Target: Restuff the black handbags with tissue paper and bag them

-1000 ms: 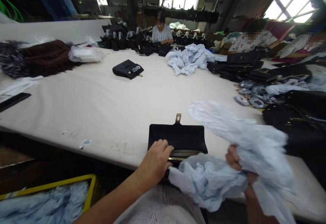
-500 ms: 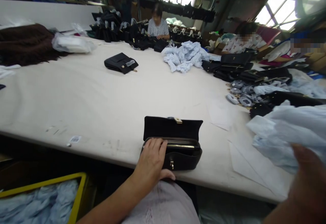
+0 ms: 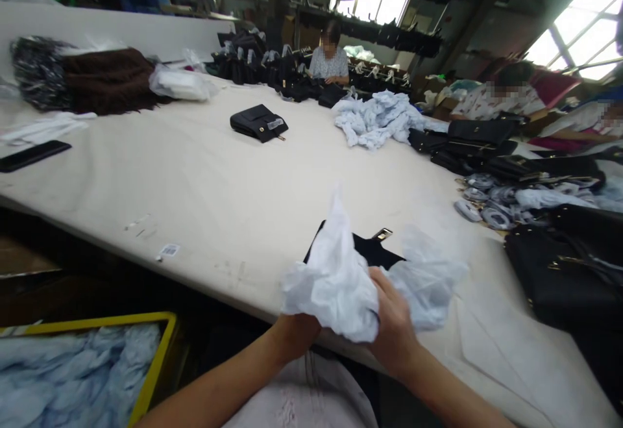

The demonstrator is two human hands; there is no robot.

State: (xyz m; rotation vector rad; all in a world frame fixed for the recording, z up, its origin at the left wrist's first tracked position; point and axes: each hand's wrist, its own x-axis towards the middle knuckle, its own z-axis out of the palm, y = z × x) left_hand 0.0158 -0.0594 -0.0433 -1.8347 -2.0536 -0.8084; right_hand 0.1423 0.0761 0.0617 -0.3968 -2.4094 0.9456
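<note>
At the table's near edge lies a small black handbag (image 3: 377,252), its flap raised and a gold clasp piece on the flap. Crumpled pale tissue paper (image 3: 335,278) covers most of its front. My right hand (image 3: 393,324) is closed on the tissue paper, with part of the paper spreading out to its right. My left hand (image 3: 298,336) is at the lower left of the paper, which hides its fingers; I cannot tell what they grip.
Another black bag (image 3: 259,123) lies farther back. A heap of pale paper (image 3: 377,118), black bags (image 3: 574,265) and wrapped coiled straps (image 3: 487,204) lie to the right. A yellow-rimmed crate (image 3: 163,343) of paper stands lower left. A phone (image 3: 36,155) lies left. Several people sit across the table.
My right hand has brought the tissue paper from the right to the handbag. My left hand's fingers, seen before on the bag's opening, are now behind the paper. The view has swung left.
</note>
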